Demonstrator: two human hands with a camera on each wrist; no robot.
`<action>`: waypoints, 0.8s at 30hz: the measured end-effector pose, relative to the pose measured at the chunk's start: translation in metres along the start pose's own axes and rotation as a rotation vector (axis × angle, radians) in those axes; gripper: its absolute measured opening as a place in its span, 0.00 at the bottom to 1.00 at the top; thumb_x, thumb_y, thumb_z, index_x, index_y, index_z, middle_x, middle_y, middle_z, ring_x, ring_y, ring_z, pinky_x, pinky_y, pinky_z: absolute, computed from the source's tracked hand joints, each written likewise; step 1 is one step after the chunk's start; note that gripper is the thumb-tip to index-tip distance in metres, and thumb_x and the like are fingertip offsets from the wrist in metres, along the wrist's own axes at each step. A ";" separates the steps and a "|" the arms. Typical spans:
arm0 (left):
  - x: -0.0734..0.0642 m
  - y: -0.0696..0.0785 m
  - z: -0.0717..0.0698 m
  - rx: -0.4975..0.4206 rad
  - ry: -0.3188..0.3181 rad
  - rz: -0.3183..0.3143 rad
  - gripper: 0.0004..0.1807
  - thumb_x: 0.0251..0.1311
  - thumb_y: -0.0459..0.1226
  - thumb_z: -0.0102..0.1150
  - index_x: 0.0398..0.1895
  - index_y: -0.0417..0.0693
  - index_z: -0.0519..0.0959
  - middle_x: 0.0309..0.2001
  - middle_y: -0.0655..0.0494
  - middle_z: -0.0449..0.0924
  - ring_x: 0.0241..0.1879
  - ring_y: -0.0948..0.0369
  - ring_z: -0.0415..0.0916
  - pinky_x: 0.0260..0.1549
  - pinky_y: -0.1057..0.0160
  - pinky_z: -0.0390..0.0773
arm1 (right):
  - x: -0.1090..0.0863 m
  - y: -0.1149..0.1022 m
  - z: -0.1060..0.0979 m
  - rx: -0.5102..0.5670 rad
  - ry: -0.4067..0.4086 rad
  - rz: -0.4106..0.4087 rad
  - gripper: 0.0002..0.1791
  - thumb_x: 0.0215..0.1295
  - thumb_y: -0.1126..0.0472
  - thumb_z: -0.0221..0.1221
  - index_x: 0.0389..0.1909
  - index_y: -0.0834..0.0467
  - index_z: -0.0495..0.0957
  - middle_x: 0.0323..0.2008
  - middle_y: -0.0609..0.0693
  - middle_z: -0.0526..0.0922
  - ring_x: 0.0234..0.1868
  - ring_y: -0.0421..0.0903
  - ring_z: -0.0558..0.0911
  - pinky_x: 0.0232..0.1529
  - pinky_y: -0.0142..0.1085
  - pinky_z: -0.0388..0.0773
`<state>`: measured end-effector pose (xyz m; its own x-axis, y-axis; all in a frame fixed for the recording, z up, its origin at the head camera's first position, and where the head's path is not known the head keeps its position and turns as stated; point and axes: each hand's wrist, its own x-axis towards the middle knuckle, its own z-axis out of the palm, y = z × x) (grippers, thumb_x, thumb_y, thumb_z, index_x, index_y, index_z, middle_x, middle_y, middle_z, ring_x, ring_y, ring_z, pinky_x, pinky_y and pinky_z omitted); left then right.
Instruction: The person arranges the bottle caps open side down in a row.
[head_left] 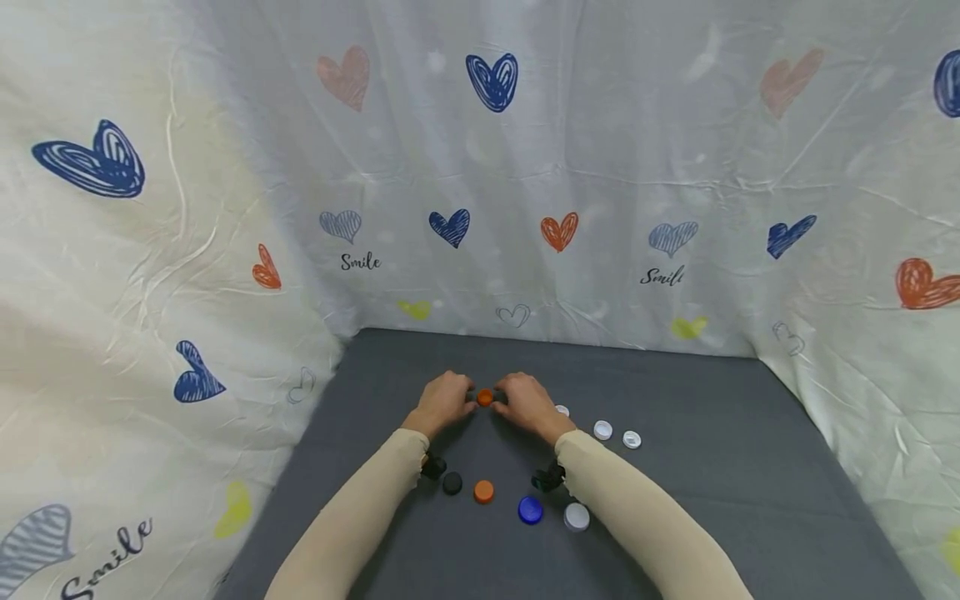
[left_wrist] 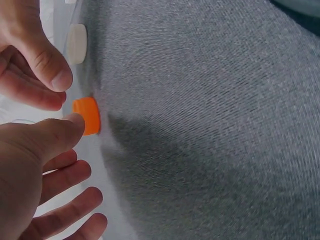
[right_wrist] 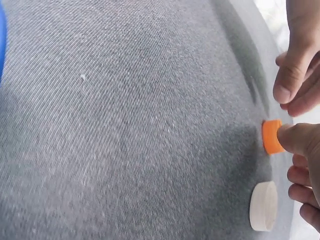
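Orange stands out against dark gray cloth as we look down on an orange cap point(head_left: 484, 397) resting on the far part of the bench point(head_left: 750, 450), between two bare hands. We see the left hand point(head_left: 444, 398) just beside it on one side and the right hand point(head_left: 527, 402) just beside it on the other, thumbs nearest the cap. Both hands are relaxed, their fingers lightly bent; in each wrist view, the thumb of the near hand overlaps the cap, while the opposite hand shows a narrow gap from it.

To the right, we count three white caps point(head_left: 603, 430) in a slanting line, the closest partly hidden behind the right hand. Nearer to us, a loose row crosses the cloth between the forearms: a black cap point(head_left: 452, 483), a second orange cap point(head_left: 483, 492), a blue cap point(head_left: 530, 510) and a larger white cap point(head_left: 577, 517), the last near the right sleeve point(head_left: 645, 492). We also see dark devices point(head_left: 550, 477) at the wrists, just beyond the cuffs of the pale sleeves.

Behind the bench, we face a whitish curtain point(head_left: 450, 158) printed with blue, orange, pink and yellow hearts and the word "Smile," its folds running along the back and down both sides.
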<state>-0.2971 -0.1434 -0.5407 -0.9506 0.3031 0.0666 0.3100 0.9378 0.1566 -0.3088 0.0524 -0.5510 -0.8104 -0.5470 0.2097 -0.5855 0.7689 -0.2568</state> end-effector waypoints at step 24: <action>0.018 -0.001 0.020 -0.022 -0.025 -0.015 0.08 0.62 0.44 0.68 0.40 0.54 0.89 0.38 0.56 0.87 0.37 0.57 0.84 0.37 0.54 0.84 | 0.009 -0.002 0.019 0.008 -0.030 0.122 0.13 0.66 0.55 0.66 0.47 0.54 0.88 0.42 0.52 0.86 0.45 0.51 0.84 0.49 0.47 0.81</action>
<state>-0.3145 -0.1353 -0.5598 -0.9551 0.2936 0.0396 0.2958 0.9383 0.1790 -0.3155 0.0392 -0.5664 -0.8756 -0.4598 0.1478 -0.4829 0.8275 -0.2865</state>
